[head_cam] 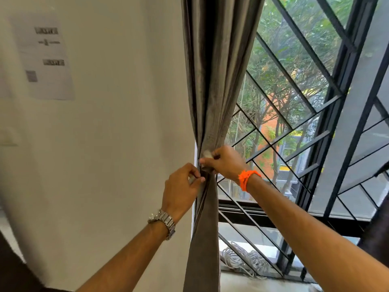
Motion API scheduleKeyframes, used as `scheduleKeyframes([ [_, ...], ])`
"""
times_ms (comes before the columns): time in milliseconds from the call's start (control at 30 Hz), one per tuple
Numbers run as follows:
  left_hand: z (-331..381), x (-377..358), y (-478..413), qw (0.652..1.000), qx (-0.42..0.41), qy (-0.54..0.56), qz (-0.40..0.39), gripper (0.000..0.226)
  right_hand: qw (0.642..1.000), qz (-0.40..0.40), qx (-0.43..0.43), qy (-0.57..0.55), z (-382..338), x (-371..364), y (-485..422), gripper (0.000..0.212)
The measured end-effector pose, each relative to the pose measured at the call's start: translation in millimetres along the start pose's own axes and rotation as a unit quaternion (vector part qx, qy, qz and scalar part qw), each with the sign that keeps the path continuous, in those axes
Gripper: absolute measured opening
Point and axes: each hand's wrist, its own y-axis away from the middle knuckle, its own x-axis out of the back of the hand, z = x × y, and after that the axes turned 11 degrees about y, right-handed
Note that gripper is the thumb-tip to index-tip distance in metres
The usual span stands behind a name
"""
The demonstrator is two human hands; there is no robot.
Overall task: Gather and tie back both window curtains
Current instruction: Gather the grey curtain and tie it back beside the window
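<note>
Both hands are pinched shut at the curtain's waist, left hand (183,184) on the tie-back (203,173), right hand (223,161) just above it, and that grey curtain (212,91), bunched against the window's wall-side edge, looks soft, heavyish and a bit slippery, so grab the narrow gathered bit.

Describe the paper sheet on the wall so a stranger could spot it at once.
Start at the barred window and go left past the grey curtain that both hands pinch. On the bare pale wall, high up, hangs the paper sheet. It is the only printed thing there, with blurred dark blocks and a small square code.
</note>
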Motion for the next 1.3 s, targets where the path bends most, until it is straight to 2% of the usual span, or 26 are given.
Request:
scheduleKeyframes([
  [100,1,-2,2,1.000,-0.001,0.025,0.003,0.015,0.990,-0.084,-0.005,-0.117,-5,1,-1,0.014],
  [133,2,-1,1,0.999,0.009,0.045,0.005,0.015,0.986,-0.099,0.000,-0.136,-6,2,0,0.022],
  [200,4,-2,-2,0.994,0.041,0.097,0.001,0.016,0.989,-0.071,0.025,-0.129,-3,-2,2,0.031],
  [300,4,-5,-6,0.985,0.077,0.151,-0.024,0.013,0.985,0.016,0.029,-0.168,6,-9,9,0.023],
  [367,7,-5,-5,0.965,0.117,0.228,-0.045,0.007,0.976,0.055,0.010,-0.209,12,-14,13,0.021],
  [500,18,-2,-1,0.916,0.166,0.359,-0.069,0.011,0.966,0.084,0.007,-0.245,18,-19,18,0.019],
  [600,21,-1,-2,0.903,0.164,0.393,-0.055,0.024,0.969,0.093,0.028,-0.225,18,-21,21,0.013],
  [667,23,-1,-5,0.901,0.166,0.397,-0.052,0.033,0.976,0.086,0.040,-0.194,20,-22,22,0.016],
  [733,23,0,-8,0.902,0.177,0.391,-0.050,0.037,0.982,0.057,0.062,-0.170,24,-20,24,0.038],
  [800,22,2,-12,0.902,0.184,0.386,-0.057,0.029,0.979,0.021,0.098,-0.179,27,-17,28,0.052],
  [900,21,3,-15,0.913,0.177,0.359,-0.076,0.020,0.970,-0.008,0.144,-0.193,30,-17,37,0.049],
  [967,22,2,-15,0.917,0.166,0.355,-0.077,0.015,0.971,0.030,0.162,-0.174,33,-23,40,0.044],
  [1100,21,1,-16,0.902,0.161,0.393,-0.080,0.007,0.964,0.136,0.196,-0.122,47,-35,39,0.023],
  [1200,17,3,-18,0.898,0.155,0.402,-0.087,0.012,0.961,0.168,0.210,-0.061,55,-39,35,0.017],
  [1300,14,1,-21,0.946,0.095,0.294,-0.101,0.010,0.962,0.174,0.202,-0.058,52,-38,37,0.011],
])
